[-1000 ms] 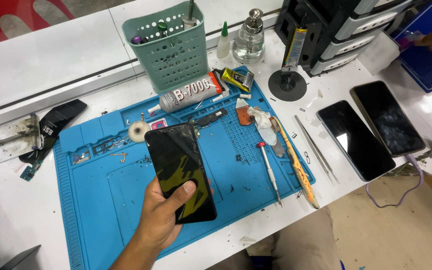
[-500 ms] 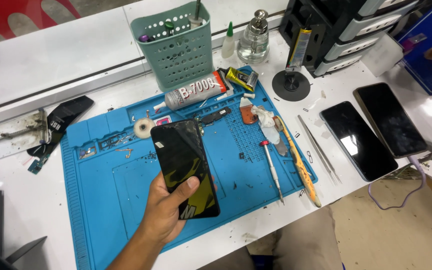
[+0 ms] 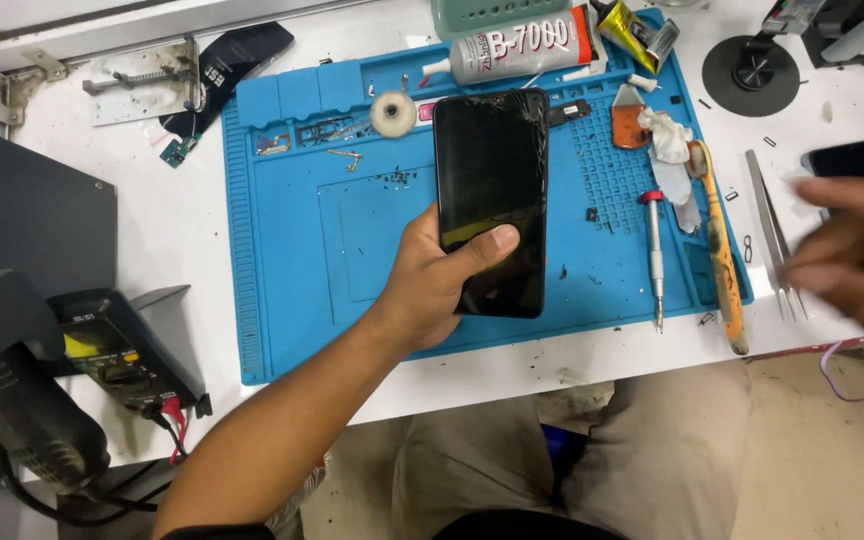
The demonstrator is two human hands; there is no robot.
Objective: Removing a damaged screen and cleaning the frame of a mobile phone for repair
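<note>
Left hand wrapped around the lower half of a black phone, thumb pressed across the glass, fingers hidden behind; grip closed firmly on the phone. Phone held upright just above the blue mat on the white tabletop, screen up, cracks spreading from the top right corner. Right hand blurred at the right edge, fingers loosely spread, holding nothing visible, hovering near the tweezers and beside a second phone. Screwdriver and orange-handled brush lying on the mat's right side, glue tube at the top. Best handled with the thumb kept low, clear of the cracked corner, since splinters likely there; better supported from behind than squeezed across the glass; probably safest kept low over the mat, so a slip ends on something soft
</note>
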